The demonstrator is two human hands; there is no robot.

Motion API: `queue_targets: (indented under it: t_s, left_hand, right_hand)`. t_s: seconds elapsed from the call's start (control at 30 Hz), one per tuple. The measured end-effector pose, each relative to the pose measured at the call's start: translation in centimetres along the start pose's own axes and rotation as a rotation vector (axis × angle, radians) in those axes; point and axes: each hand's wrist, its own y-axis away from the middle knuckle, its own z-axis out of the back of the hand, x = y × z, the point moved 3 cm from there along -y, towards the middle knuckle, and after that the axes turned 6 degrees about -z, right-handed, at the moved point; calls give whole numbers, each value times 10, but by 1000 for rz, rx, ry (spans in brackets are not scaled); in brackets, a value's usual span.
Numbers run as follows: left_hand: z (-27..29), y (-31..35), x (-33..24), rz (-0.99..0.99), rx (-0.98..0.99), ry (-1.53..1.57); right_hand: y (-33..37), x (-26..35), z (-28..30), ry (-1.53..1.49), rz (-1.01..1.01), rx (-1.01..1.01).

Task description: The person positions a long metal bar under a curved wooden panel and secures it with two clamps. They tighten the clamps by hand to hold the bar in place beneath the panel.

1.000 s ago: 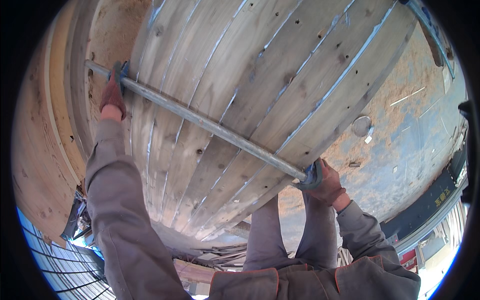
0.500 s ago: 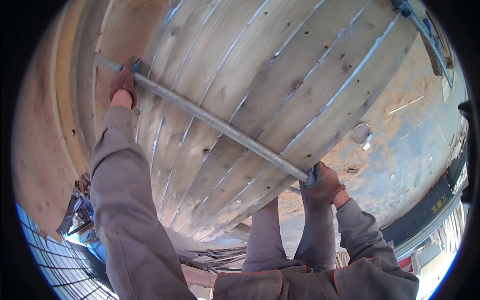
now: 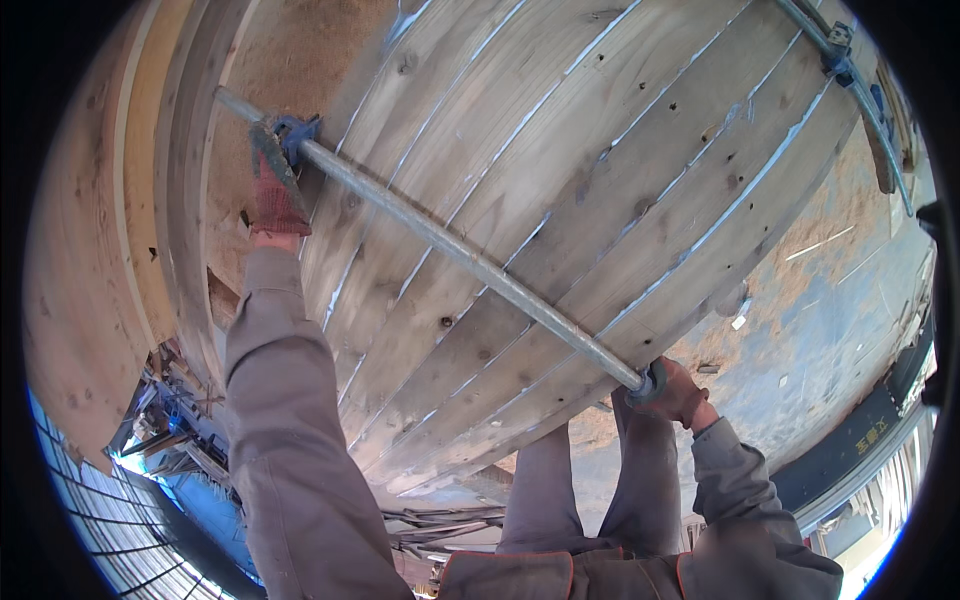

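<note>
The right hand (image 3: 676, 392) grips the pipe clamp (image 3: 480, 268) across wooden planks (image 3: 540, 150); the left hand (image 3: 276, 185) is at its blue head (image 3: 299, 137), grip unclear.

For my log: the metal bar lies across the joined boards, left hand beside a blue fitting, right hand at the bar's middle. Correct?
Not quite. The head view shows the right hand at the lower-right end of the metal bar, not its middle. The bar does lie across the joined boards, left hand beside a blue fitting.
</note>
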Motion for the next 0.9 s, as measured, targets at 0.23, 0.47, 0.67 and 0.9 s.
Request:
queue_targets:
  t_s: [0.23,0.47,0.67,0.9]
  left_hand:
    - [19,-31,35,159,-539,-784]
    - [-27,-8,-7,71,-233,-13]
    - [6,-10,3,-28,3,-328]
    - [43,-31,39,117,90,-314]
  right_hand:
    - [9,15,-1,3,-42,-173]
    - [-2,0,0,41,54,-44]
    - [4,6,-1,-89,6,-148]
    - [10,11,5,90,-32,-186]
